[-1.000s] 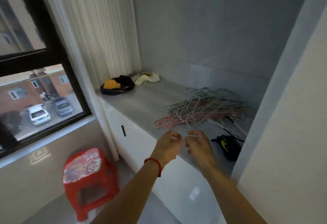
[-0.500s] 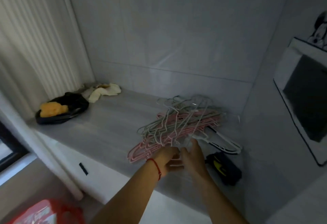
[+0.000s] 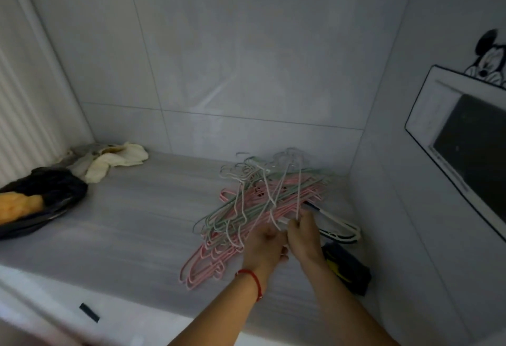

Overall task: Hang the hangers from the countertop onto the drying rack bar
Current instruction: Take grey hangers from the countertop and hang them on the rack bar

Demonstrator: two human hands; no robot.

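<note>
Fingers of my left hand (image 3: 264, 244) and right hand (image 3: 304, 236) curl into the hangers (image 3: 246, 209): light, stiff, tangle-prone wire, so I grip near the hooks.

Place: we take this for a home laundry nook.
Walls: we see large pale tiles (image 3: 246, 58) on two sides.
Surface: a grey countertop (image 3: 137, 222) carries a tangle of wire hangers (image 3: 246, 209) and crumpled cloths (image 3: 115, 159).
Homely touch: a cartoon mouse sticker (image 3: 490, 61).
</note>
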